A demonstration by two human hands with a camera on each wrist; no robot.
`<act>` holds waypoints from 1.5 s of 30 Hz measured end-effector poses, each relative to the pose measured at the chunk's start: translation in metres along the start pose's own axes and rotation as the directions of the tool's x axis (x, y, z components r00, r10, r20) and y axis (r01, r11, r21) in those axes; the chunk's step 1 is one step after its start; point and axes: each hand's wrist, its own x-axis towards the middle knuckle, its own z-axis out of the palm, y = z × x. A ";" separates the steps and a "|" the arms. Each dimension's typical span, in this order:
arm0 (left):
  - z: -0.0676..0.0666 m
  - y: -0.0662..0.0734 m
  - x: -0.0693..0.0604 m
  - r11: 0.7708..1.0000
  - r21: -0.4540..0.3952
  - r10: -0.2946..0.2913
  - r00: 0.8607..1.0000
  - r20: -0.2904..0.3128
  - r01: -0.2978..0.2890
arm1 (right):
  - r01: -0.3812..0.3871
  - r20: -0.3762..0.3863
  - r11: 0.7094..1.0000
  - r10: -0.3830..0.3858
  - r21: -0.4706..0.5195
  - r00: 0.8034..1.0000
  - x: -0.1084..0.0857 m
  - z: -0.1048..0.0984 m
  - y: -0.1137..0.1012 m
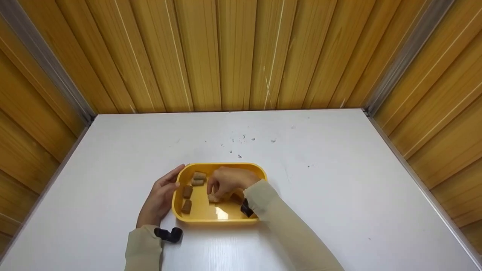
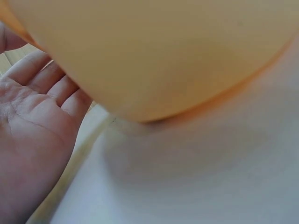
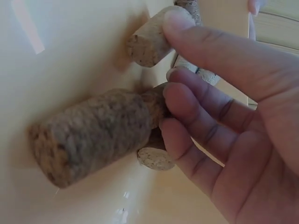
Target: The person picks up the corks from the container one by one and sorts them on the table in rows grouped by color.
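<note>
A yellow plastic tray (image 1: 220, 221) sits on the white table with several corks in it. My left hand (image 1: 160, 197) holds the tray's left side, thumb at the rim and fingers along the outer wall. In the left wrist view, the tray wall hides the fingertips of that hand (image 2: 37, 116). Inside the tray, my right hand (image 1: 231, 178) pinches a light cork (image 1: 213, 198). The right wrist view has the thumb on this cork (image 3: 152, 39), while a darker cork (image 3: 93, 133) lies close to the other fingers.
Along the tray's left side lie two brown corks, one upper (image 1: 187, 192) and one lower (image 1: 186, 206). Two paler corks (image 1: 199, 178) lie side by side near its back left corner. Yellow wood-look panels (image 1: 233, 56) stand behind the white table (image 1: 339, 180).
</note>
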 end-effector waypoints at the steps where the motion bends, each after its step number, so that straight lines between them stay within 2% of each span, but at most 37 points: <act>1: 0.000 0.000 0.000 1.000 0.004 -0.001 1.000 -0.004 0.001 | 0.010 0.003 1.000 -0.010 0.007 1.000 0.000 0.000 0.001; 7: -0.001 0.001 -0.001 1.000 0.006 -0.009 1.000 -0.008 0.009 | 0.048 0.033 0.998 -0.050 0.045 0.998 0.000 0.001 0.002; 14: 0.000 0.001 0.000 1.000 0.006 -0.010 1.000 -0.010 0.010 | 0.018 0.040 0.996 -0.022 0.082 0.999 0.000 0.001 0.003; 21: 0.001 0.002 0.000 1.000 0.011 0.015 1.000 0.004 -0.015 | 0.003 0.056 0.987 -0.012 0.158 0.998 -0.004 -0.005 0.005; 26: -0.001 0.000 -0.001 1.000 0.012 0.012 1.000 0.025 -0.012 | 0.013 0.053 0.988 -0.021 0.152 0.998 -0.006 -0.007 0.006; 32: -0.003 0.000 -0.001 1.000 0.003 0.015 0.999 0.046 -0.016 | -0.012 0.058 0.983 0.001 0.183 0.998 -0.010 -0.009 0.006; 45: -0.002 -0.001 0.000 1.000 -0.024 -0.001 1.000 0.024 0.002 | -0.035 0.017 0.985 0.033 0.170 0.999 -0.013 -0.014 0.015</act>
